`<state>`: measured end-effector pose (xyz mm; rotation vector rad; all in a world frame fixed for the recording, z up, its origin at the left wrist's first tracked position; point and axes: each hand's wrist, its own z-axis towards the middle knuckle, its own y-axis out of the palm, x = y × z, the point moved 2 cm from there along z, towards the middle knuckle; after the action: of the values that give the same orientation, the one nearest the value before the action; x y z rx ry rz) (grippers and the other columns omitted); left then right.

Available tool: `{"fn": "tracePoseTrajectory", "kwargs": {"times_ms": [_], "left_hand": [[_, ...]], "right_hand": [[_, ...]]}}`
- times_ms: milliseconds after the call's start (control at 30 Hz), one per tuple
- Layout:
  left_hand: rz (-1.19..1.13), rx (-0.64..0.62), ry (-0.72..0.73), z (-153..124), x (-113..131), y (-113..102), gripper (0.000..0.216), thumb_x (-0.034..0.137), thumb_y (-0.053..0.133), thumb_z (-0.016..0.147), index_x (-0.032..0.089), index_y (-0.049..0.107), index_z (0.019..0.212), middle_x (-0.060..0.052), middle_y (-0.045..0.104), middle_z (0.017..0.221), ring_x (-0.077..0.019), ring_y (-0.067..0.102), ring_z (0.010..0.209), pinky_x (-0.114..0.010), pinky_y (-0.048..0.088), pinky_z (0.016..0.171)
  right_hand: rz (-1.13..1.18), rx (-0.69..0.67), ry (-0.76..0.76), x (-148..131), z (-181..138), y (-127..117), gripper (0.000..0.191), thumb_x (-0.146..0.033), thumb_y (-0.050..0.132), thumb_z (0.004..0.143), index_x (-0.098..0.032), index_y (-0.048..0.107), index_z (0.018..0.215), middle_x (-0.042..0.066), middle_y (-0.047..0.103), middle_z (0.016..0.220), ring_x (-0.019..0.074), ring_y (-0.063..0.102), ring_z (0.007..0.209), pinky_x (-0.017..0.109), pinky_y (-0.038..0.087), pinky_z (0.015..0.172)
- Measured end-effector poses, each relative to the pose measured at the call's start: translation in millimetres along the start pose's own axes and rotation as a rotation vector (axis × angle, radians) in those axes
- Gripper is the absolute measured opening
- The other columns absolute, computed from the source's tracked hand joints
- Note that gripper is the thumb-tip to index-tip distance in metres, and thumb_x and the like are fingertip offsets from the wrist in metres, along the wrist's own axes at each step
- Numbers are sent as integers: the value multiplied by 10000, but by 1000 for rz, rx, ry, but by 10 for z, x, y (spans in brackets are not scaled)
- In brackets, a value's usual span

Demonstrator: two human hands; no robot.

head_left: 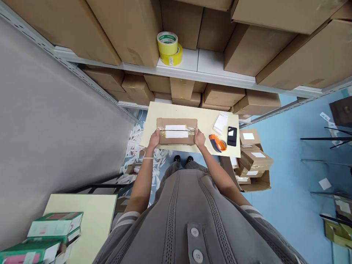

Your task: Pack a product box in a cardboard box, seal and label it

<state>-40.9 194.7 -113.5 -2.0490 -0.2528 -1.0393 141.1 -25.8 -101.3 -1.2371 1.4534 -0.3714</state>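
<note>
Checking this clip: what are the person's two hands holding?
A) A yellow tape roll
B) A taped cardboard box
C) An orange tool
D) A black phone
B. The left hand and right hand are on opposite ends of the cardboard box, with the fingers wrapped against its sides.

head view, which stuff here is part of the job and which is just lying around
In use:
left hand
right hand
taped cardboard box, held between them

Lying about:
orange tape dispenser
black phone
white papers
yellow tape rolls on the shelf
stacked cardboard parcels
</note>
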Motion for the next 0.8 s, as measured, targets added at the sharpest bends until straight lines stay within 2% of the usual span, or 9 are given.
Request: {"fn": "tracePoseTrajectory", "kwargs": {"times_ms": [467, 800], "left_hand": [[48, -30, -17, 9, -25, 31, 733, 601, 120, 964, 142, 600, 1276, -176, 620, 1316, -288, 564, 1242, -383, 410, 1026], [47, -34, -26, -3, 8, 12, 692, 594, 147, 970, 177, 540, 1359, -157, 612, 1335, -305, 571, 1234, -394, 411, 1013]], "right_hand": [[-61, 40, 12, -27, -14, -33, 681, -543, 73, 1010, -174, 619, 1180, 154, 699, 1075, 268, 640, 986, 333, 439, 836], [-60, 32, -2, -112, -74, -129, 666, -530, 95, 1016, -160, 635, 1138, 168, 703, 1037, 253, 644, 956, 317, 419, 819]]}}
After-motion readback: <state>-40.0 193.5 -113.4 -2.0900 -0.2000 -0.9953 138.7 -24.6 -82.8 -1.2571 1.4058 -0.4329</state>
